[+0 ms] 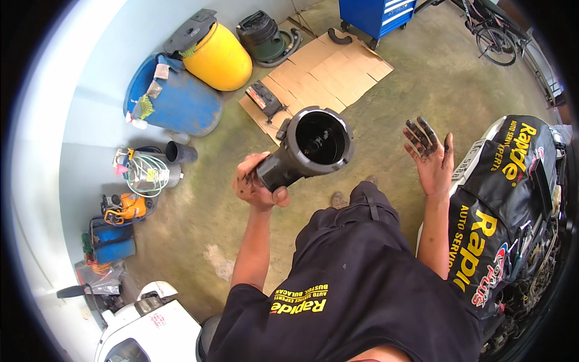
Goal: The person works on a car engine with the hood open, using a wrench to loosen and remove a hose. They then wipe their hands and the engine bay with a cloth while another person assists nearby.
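A black tubular housing [282, 166], hollow and flared at its upper rim, is gripped around its lower part by my left hand [249, 183]. Its round mouth is tilted up toward me and shows a dark, shiny inside; what the part belongs to I cannot tell. To the right, my right hand [433, 158] is raised with its fingers spread and nothing in it. Black grime coats its fingers, and smudges mark the left hand too. Below that hand's level lies a black fender cover [476, 220] draped over a car's front.
Flattened cardboard [325, 66] lies on the floor ahead, carrying a car battery [264, 98] and a curved black hose [339, 37]. Blue [175, 99] and yellow [220, 57] drums stand left. A blue tool cabinet [377, 18] is beyond; tools and engine parts [531, 265] lie right.
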The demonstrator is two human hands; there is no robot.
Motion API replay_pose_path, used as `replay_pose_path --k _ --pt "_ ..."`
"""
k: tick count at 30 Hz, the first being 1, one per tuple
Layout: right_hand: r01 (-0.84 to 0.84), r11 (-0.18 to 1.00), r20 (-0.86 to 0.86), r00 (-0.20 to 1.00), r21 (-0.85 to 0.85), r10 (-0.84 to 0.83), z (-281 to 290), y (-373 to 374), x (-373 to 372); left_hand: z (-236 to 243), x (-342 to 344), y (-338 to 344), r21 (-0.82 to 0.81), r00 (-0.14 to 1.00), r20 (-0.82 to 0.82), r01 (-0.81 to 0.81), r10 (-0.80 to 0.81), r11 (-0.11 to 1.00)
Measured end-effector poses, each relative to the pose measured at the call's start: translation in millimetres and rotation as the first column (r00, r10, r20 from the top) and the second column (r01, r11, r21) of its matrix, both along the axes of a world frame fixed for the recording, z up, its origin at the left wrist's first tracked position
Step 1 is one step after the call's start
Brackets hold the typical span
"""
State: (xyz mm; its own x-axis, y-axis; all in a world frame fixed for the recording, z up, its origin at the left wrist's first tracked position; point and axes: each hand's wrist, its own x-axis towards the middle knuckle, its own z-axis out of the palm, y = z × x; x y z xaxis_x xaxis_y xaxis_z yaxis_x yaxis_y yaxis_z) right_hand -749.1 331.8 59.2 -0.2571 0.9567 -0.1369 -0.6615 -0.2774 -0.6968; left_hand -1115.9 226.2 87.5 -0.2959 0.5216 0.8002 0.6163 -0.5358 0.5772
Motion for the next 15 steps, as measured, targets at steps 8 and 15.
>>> replay_pose_path --k 8,15 --pt "0.038 0.999 -0.05 0.998 0.012 -0.037 -5.7 72.0 -8.6 -3.8 -28.9 37.1 0.106 0.995 -0.083 -0.053 0.062 0.993" --pt "0.014 1.0 -0.076 0.997 -0.022 -0.015 -9.4 159.3 -11.0 34.3 -28.4 119.7 0.22 0.998 -0.058 -0.016 0.029 0.975"
